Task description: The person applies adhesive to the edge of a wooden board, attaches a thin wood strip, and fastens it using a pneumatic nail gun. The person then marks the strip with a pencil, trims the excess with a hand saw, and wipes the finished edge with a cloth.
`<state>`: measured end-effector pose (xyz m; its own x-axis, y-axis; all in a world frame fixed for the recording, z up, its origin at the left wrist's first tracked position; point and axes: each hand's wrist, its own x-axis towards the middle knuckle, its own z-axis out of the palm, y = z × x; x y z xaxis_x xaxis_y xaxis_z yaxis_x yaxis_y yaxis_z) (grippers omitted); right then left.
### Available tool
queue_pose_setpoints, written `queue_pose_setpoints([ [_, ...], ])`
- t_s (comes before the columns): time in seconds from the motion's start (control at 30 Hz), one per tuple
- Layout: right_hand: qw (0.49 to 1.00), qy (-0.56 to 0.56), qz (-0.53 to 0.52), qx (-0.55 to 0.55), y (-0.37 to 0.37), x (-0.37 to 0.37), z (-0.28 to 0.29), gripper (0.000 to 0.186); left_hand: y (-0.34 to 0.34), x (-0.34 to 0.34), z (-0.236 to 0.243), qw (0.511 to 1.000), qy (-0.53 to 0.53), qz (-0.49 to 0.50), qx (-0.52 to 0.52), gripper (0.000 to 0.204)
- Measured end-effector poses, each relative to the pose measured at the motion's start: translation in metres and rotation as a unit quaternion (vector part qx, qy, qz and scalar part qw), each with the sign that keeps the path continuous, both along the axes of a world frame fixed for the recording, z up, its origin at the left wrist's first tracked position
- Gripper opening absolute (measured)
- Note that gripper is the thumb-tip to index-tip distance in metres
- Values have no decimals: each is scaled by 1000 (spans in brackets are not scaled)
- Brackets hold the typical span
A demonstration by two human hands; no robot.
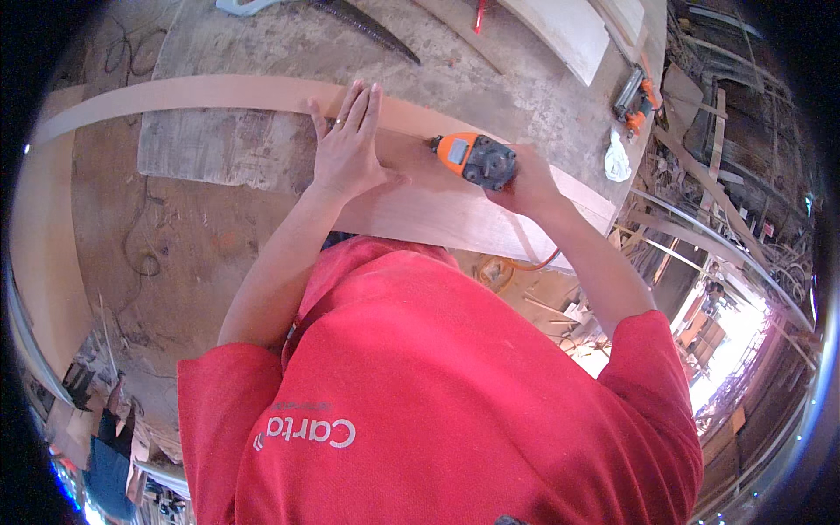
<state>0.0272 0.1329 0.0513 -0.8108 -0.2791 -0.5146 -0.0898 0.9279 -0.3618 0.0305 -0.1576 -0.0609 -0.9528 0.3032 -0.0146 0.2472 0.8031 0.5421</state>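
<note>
My left hand [348,153] presses with outstretched fingers on a long, curved, pale wooden strip [223,91] lying over a wooden board [411,214] at the bench's near edge. My right hand [529,184] grips an orange and black power tool [472,160], apparently a nail gun, held on the strip a short way right of my left hand. An orange hose [538,262] hangs below it beside the board.
The worn bench [201,149] also holds a handsaw [367,35], a red slender object [479,16], pale sheets [569,35], a second orange tool [639,109] and crumpled white paper [615,156]. Timber scraps [717,184] crowd the right; a large curved panel [48,254] stands at the left.
</note>
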Motion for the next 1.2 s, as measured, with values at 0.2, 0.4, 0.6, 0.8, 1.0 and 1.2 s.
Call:
queue_pose_setpoints([
  [0.2,976,64,-137,-155,51,28,-8,38,1,-1,13,1000,-2,-3,-22,154],
  [0.4,973,54,-206,-91,142,59,24,37,-2,20,16,994,108,11,-11,111],
  [0.6,977,75,-195,-41,162,103,15,29,4,78,7,987,123,-105,2,59],
  [0.8,970,68,-218,-87,155,112,7,27,38,72,14,985,115,-127,3,65],
  [1.0,938,124,-280,-162,168,65,28,43,78,29,22,992,100,-80,-10,91],
  [1.2,975,61,-204,-64,184,21,59,39,100,23,5,992,79,-95,4,114],
])
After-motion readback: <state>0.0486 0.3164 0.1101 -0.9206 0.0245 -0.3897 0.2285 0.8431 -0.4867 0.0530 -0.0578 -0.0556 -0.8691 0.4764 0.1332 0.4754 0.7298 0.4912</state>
